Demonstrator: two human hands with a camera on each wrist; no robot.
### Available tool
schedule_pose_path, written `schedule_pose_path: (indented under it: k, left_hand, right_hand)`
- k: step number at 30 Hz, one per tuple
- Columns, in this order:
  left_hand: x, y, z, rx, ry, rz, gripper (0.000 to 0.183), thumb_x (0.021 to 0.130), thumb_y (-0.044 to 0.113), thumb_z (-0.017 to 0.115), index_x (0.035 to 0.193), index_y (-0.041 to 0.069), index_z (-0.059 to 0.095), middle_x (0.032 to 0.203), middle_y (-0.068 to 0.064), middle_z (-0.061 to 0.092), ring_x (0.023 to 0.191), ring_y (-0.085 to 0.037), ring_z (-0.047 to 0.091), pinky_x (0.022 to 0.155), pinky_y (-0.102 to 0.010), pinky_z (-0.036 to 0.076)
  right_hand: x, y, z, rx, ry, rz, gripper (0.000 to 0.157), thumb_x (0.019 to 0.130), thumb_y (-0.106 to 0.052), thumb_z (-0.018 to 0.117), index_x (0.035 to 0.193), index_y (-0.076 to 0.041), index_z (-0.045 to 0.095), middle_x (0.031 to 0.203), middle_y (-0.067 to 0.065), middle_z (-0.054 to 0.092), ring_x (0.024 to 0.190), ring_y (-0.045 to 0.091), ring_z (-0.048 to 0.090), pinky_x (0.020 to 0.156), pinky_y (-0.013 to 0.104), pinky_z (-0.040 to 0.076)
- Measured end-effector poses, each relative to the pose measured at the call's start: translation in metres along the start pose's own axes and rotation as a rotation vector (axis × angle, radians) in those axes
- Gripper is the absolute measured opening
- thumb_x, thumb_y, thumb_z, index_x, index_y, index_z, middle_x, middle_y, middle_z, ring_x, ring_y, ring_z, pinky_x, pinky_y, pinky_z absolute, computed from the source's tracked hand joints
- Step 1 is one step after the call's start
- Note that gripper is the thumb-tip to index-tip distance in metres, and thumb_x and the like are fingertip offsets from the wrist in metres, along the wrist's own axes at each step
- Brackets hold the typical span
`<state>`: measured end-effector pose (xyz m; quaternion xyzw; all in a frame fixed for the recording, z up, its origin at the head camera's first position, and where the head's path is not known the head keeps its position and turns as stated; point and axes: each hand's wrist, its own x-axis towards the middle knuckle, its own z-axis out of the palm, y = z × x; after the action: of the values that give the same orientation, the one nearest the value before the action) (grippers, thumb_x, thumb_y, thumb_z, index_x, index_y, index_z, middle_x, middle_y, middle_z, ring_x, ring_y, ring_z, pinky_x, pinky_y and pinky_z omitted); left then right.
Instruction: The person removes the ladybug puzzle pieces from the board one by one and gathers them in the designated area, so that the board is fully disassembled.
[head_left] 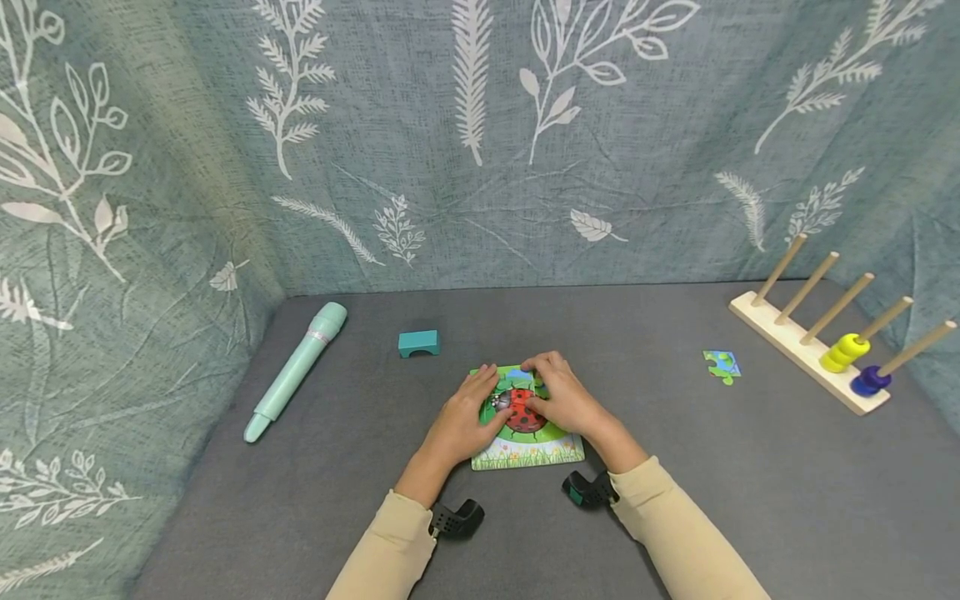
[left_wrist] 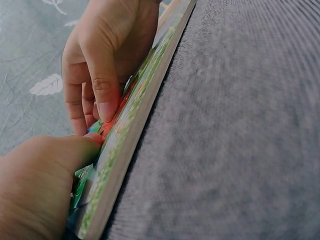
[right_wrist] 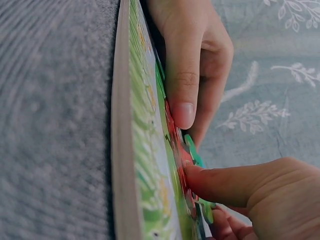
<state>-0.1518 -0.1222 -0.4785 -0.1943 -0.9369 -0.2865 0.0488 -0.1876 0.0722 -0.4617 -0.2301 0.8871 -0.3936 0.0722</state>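
A ladybug jigsaw puzzle (head_left: 525, 454) in a flat board with a flower-and-grass border lies on the table in front of me. My left hand (head_left: 467, 421) rests along its left side, the thumb on the red ladybug and the fingers reaching toward the top edge. From the right, my right hand (head_left: 573, 404) pinches a red and green puzzle piece (right_wrist: 190, 150) between thumb and fingers at the upper right of the picture. That piece sits slightly tilted over the board in the right wrist view. Both thumbs come close together over the ladybug.
One loose puzzle piece (head_left: 722, 365) lies off to the right. Beyond it stands a wooden peg stacker (head_left: 813, 354) with yellow and blue rings. A teal arch block (head_left: 418, 342) sits behind the board, and a mint toy microphone (head_left: 296, 373) lies at left. Patterned cloth (head_left: 480, 208) hangs behind.
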Motion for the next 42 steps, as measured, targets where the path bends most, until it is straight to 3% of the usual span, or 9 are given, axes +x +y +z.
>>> schedule_pose_path:
  k: [5,11,22,37,42]
  left_hand:
    - [0.000,0.000,0.000,0.002,-0.001,-0.007,0.060,0.092,0.031,0.063,0.139,-0.001,0.046,0.148,-0.014,0.041,0.140,-0.029,0.034,0.117,-0.043,0.030]
    - [0.001,-0.001,0.001,0.007,-0.013,-0.022,0.061,0.092,0.034,0.062,0.141,0.001,0.045,0.149,-0.013,0.040,0.141,-0.027,0.032,0.118,-0.043,0.028]
    - [0.002,-0.001,-0.001,0.009,-0.021,-0.010,0.061,0.092,0.033,0.062,0.140,0.000,0.044,0.148,-0.013,0.040,0.140,-0.028,0.033,0.117,-0.044,0.029]
    - [0.002,-0.002,-0.004,-0.017,-0.018,-0.013,0.060,0.092,0.031,0.063,0.139,-0.001,0.046,0.148,-0.014,0.040,0.141,-0.028,0.032,0.119,-0.042,0.026]
    - [0.003,0.000,-0.001,-0.014,-0.025,-0.015,0.060,0.092,0.032,0.063,0.140,0.000,0.046,0.148,-0.014,0.040,0.141,-0.027,0.031,0.119,-0.041,0.026]
  right_hand:
    - [0.000,0.001,0.002,-0.016,0.037,-0.009,0.042,0.086,-0.006,0.068,0.125,-0.002,0.054,0.123,0.016,0.050,0.106,0.028,0.046,0.087,0.045,0.047]
    - [-0.001,0.002,0.003,-0.021,0.106,-0.057,0.039,0.085,0.000,0.068,0.123,-0.002,0.058,0.119,0.014,0.055,0.105,0.028,0.055,0.087,0.044,0.052]
    - [-0.002,0.003,0.000,-0.030,0.131,-0.074,0.038,0.086,-0.004,0.068,0.123,-0.003,0.059,0.118,0.014,0.055,0.105,0.028,0.057,0.086,0.043,0.054]
    - [-0.004,0.018,-0.025,0.032,0.123,-0.019,0.040,0.086,-0.013,0.071,0.124,-0.004,0.059,0.122,0.014,0.055,0.110,0.031,0.055,0.090,0.048,0.051]
    - [-0.009,0.027,-0.042,0.042,0.106,0.016,0.042,0.087,-0.013,0.070,0.126,-0.004,0.058,0.125,0.015,0.054,0.114,0.033,0.054,0.094,0.050,0.049]
